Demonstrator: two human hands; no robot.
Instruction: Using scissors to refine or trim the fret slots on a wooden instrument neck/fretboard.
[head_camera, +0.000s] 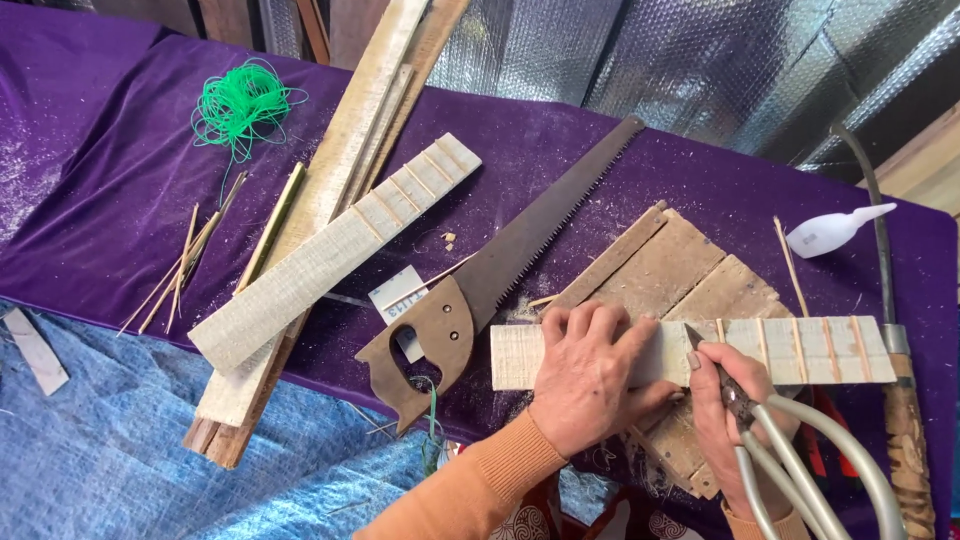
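Trimming step: L hand (585, 375) pressed flat, fingers spread, on strip (600, 352); R hand (722, 400) fingers clamped on shears (780, 450), tips at slat (719, 330). Next: hold strip steady, align blades flush.

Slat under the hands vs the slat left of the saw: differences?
The near slat lies level across a brown board; the far slat lies diagonal on long planks. The left hand presses the near slat while the right hand holds snips; the far slat is untouched. Both are pale with thin cross strips.

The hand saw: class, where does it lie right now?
In the head view, the hand saw lies diagonally at the table's centre, its handle just left of the left hand, between the two pale slatted boards.
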